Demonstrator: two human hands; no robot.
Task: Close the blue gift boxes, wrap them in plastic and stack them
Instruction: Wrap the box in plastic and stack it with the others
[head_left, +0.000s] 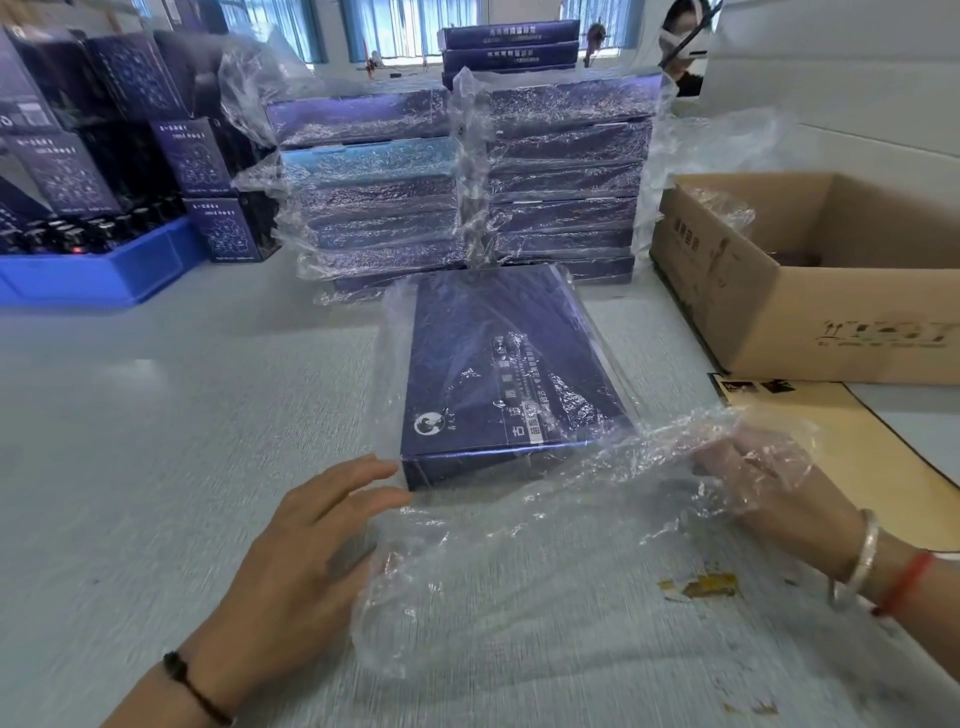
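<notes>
A closed dark blue gift box (498, 374) lies flat on the table in front of me, inside a clear plastic bag (519, 561) whose loose open end spreads toward me. My left hand (311, 530) rests with straight fingers against the box's near left corner and the plastic there. My right hand (748, 467) is under the bag's crumpled right edge and grips the film. Behind the box stand two stacks of wrapped blue boxes (467, 182).
An open cardboard carton (810, 291) stands at the right, with a tan sheet (852, 457) in front of it. A blue crate (104, 265) of dark bottles and upright blue cartons (223, 228) are at the back left. A person (685, 47) sits beyond the stacks.
</notes>
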